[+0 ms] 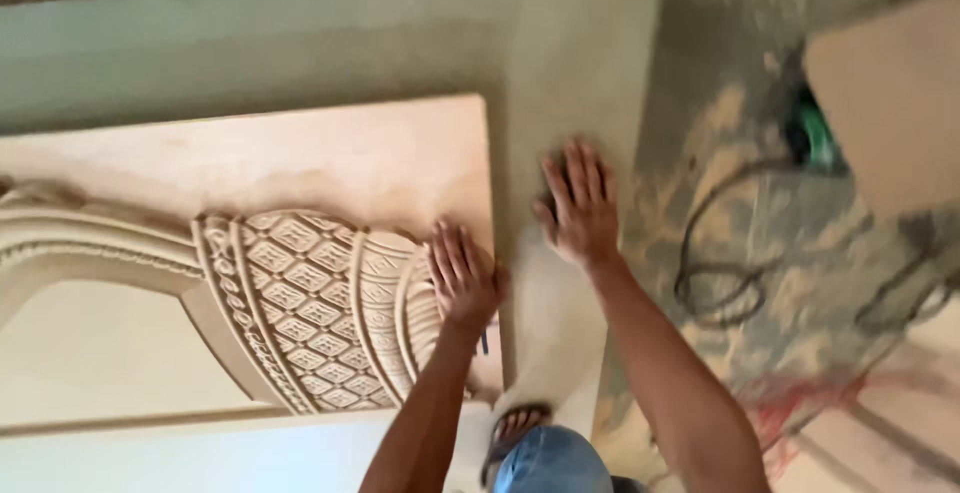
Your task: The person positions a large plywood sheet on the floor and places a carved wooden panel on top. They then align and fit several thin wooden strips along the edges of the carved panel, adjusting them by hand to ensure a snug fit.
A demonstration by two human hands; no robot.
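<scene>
Carved wooden panel (300, 253) lay flat on the dusty floor (560, 73) at the left, its near and left parts cut off by the frame. Nearest, a sandalled foot (515, 428) and a blue-clad knee (550, 463) showed only in part. The left hand (462, 275) rested flat, fingers spread, on the panel's latticed carving by its right edge. The right hand (578, 203) lay open on the floor just beside, gripping nothing. Farther right, dark cables (720, 273) trailed toward a blurred green tool (815, 138), half hidden behind a board (895, 93).
</scene>
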